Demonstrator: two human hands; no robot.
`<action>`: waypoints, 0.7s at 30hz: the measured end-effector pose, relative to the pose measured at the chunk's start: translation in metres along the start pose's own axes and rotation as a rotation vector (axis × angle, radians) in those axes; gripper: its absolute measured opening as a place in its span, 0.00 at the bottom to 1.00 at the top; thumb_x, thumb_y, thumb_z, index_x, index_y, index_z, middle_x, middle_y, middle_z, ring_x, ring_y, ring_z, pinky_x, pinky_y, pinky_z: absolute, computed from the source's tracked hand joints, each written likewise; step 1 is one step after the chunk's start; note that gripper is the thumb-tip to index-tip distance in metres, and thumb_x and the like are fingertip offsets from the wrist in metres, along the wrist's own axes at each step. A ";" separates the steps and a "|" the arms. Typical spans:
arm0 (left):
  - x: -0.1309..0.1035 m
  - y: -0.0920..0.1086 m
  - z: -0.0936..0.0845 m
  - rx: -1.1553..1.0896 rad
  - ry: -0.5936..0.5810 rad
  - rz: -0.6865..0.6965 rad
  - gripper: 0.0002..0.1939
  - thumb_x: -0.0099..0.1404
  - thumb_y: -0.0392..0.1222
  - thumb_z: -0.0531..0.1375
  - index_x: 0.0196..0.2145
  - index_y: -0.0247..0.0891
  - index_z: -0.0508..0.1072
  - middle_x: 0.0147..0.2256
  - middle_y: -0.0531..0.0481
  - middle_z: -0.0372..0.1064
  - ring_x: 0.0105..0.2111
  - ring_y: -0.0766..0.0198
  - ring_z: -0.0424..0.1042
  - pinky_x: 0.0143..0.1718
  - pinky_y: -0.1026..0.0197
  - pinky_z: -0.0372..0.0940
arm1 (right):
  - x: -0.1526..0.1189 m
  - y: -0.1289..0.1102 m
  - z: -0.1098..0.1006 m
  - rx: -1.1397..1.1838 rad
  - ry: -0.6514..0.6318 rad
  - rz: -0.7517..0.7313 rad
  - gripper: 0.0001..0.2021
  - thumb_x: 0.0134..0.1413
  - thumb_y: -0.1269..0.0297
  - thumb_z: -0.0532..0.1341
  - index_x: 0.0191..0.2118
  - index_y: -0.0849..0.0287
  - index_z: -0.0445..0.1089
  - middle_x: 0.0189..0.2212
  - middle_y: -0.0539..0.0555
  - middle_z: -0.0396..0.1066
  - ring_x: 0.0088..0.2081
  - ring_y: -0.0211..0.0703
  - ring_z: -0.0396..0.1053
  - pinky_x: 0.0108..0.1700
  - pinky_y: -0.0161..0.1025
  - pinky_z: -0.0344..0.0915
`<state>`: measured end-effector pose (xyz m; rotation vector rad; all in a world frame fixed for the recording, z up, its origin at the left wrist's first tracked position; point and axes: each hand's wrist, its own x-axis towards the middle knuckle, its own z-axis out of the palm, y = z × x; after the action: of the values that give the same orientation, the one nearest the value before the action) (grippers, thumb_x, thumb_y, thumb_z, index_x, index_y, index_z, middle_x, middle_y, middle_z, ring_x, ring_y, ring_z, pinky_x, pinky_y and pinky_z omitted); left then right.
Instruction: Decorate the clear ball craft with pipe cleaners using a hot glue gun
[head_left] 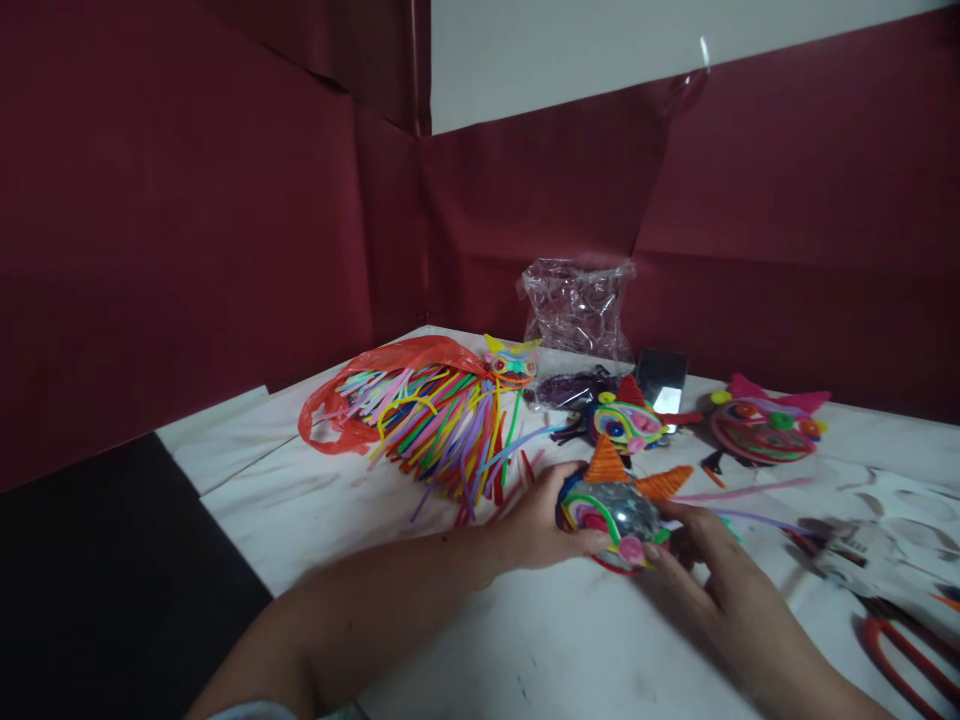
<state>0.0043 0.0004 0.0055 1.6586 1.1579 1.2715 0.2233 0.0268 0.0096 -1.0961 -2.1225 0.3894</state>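
Note:
A small animal-head craft (628, 508) made of coiled pipe cleaners, with two orange ears, a round pink nose and a grey shiny patch, is held above the table. My left hand (551, 525) is closed round its left side, thumb across the lower front. At its lower right edge, the fingers of my right hand (709, 565) close in on the craft beside the nose and a green bit. Some of those fingertips are hidden behind it. Just beyond stands a similar head (626, 420) with red ears.
A red plastic bag (420, 352) spills many coloured pipe cleaners (442, 425) at left. Behind are a yellow-eared head (513, 366), clear plastic packaging (577, 310) and a phone (661, 375). A pink-eared head (765, 422), white cut sheet (900, 510) and red-handled scissors (896, 640) lie right.

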 end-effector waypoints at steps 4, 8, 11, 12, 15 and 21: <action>-0.001 0.004 -0.002 -0.010 -0.009 -0.010 0.44 0.47 0.46 0.70 0.60 0.40 0.59 0.53 0.42 0.64 0.52 0.49 0.66 0.54 0.50 0.61 | 0.000 -0.002 -0.001 0.006 0.008 -0.005 0.20 0.58 0.49 0.54 0.49 0.56 0.62 0.33 0.54 0.70 0.28 0.44 0.70 0.24 0.37 0.66; -0.002 0.007 -0.003 -0.009 0.001 -0.010 0.44 0.47 0.45 0.70 0.60 0.39 0.59 0.53 0.42 0.65 0.52 0.49 0.65 0.54 0.50 0.61 | 0.001 -0.002 -0.001 0.018 0.008 0.001 0.20 0.57 0.49 0.55 0.48 0.56 0.62 0.32 0.54 0.70 0.27 0.44 0.70 0.23 0.37 0.65; -0.001 0.007 -0.002 0.007 0.009 -0.016 0.44 0.47 0.46 0.70 0.60 0.40 0.60 0.53 0.42 0.65 0.53 0.49 0.65 0.54 0.51 0.61 | 0.000 -0.002 0.000 0.026 0.000 0.012 0.19 0.57 0.48 0.55 0.48 0.56 0.62 0.31 0.53 0.70 0.27 0.44 0.70 0.23 0.37 0.65; -0.001 0.007 -0.002 0.011 0.009 -0.019 0.44 0.47 0.46 0.70 0.60 0.41 0.60 0.53 0.43 0.65 0.52 0.49 0.65 0.54 0.50 0.61 | 0.000 -0.003 0.000 0.028 0.001 0.012 0.19 0.57 0.48 0.54 0.48 0.56 0.62 0.31 0.53 0.69 0.27 0.44 0.70 0.23 0.37 0.65; -0.002 0.007 -0.003 0.017 0.010 -0.024 0.44 0.47 0.46 0.70 0.60 0.41 0.59 0.53 0.43 0.65 0.52 0.49 0.65 0.54 0.50 0.61 | 0.000 -0.002 0.000 0.028 0.003 0.008 0.20 0.57 0.48 0.54 0.48 0.56 0.62 0.30 0.53 0.69 0.27 0.44 0.70 0.24 0.37 0.65; -0.002 0.003 -0.001 0.065 -0.008 -0.013 0.45 0.49 0.48 0.69 0.61 0.41 0.58 0.54 0.42 0.65 0.51 0.50 0.66 0.53 0.51 0.62 | 0.001 0.000 0.000 0.019 -0.006 0.011 0.20 0.57 0.48 0.55 0.49 0.56 0.62 0.31 0.54 0.70 0.27 0.44 0.70 0.24 0.37 0.65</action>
<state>0.0037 -0.0025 0.0082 1.6989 1.2148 1.2300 0.2229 0.0271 0.0100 -1.0974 -2.1147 0.4184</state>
